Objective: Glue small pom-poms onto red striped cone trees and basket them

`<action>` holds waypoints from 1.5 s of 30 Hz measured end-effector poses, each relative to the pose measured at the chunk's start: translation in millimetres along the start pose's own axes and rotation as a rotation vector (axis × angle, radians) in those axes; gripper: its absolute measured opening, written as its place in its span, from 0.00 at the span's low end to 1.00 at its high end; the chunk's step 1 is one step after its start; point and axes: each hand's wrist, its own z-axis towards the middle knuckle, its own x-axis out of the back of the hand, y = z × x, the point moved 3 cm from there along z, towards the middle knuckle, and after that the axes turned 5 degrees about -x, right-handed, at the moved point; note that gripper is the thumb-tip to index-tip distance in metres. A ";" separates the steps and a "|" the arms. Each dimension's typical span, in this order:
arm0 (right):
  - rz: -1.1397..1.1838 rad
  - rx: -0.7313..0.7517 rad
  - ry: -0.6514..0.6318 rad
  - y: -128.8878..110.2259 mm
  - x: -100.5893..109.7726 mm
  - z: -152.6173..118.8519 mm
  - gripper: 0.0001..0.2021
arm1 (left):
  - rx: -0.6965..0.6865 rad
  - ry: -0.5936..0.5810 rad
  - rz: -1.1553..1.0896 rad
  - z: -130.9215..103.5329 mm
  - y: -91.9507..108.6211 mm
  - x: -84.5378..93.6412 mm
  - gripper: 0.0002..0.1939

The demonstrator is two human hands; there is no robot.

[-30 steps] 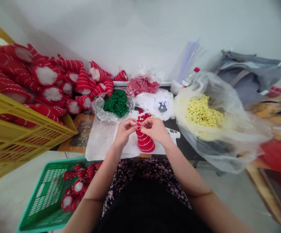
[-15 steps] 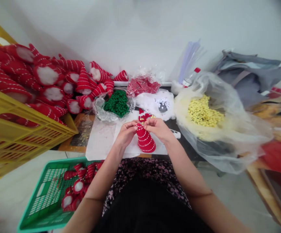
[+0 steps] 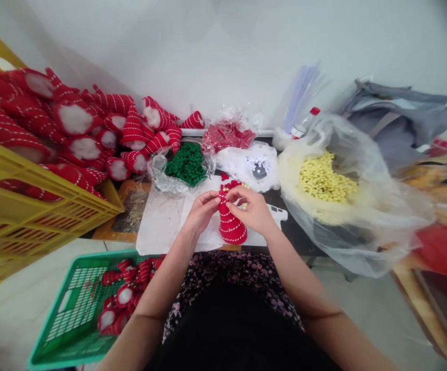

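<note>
A red stuffed cloth cone with white stitched stripes lies on the white paper, its narrow end away from me. My left hand pinches that narrow end from the left, thumb and forefinger together. My right hand is at the cone's other side with curved fingers, its thumb and forefinger tips on the cloth near the tip. Whether a small piece sits between the right fingertips cannot be made out. Just beyond the tip lie small red pompoms with a few yellow ones.
Bags of green pompoms, white pompoms and yellow pompoms stand around the paper. A yellow crate of striped cones is at left; a green basket sits below. A white device lies right of my hand.
My right hand has turned and shifted slightly down along the cone, its fingers more spread and curved. My left hand keeps its pinch at the narrow end.
</note>
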 end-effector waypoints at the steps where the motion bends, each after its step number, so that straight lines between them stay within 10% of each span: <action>1: -0.034 0.033 -0.009 0.2 -0.2 -0.6 0.04 | 0.002 0.002 0.003 -0.7 0.0 -0.6 0.16; 13: 0.041 -0.146 0.101 10.2 13.7 -11.8 0.07 | 0.043 0.028 -0.009 -13.0 -17.7 -2.9 0.25; 16: -0.264 -0.260 0.245 21.3 48.1 -37.1 0.12 | 0.066 0.059 -0.064 -7.2 -16.2 3.5 0.24; 22: -0.811 -0.623 0.056 65.3 89.7 -105.0 0.18 | 0.111 0.069 -0.083 3.2 -17.0 13.1 0.21; 31: -0.074 -0.765 0.524 98.2 65.8 -125.2 0.26 | 0.142 0.066 -0.079 5.0 -14.3 8.5 0.21; 37: 0.618 -0.550 0.454 63.6 42.4 -116.5 0.19 | 0.128 0.115 -0.077 2.9 -12.5 11.9 0.22; 45: 0.297 -0.366 0.209 27.3 34.5 -103.4 0.22 | 0.071 0.076 -0.019 -1.0 -10.2 5.9 0.22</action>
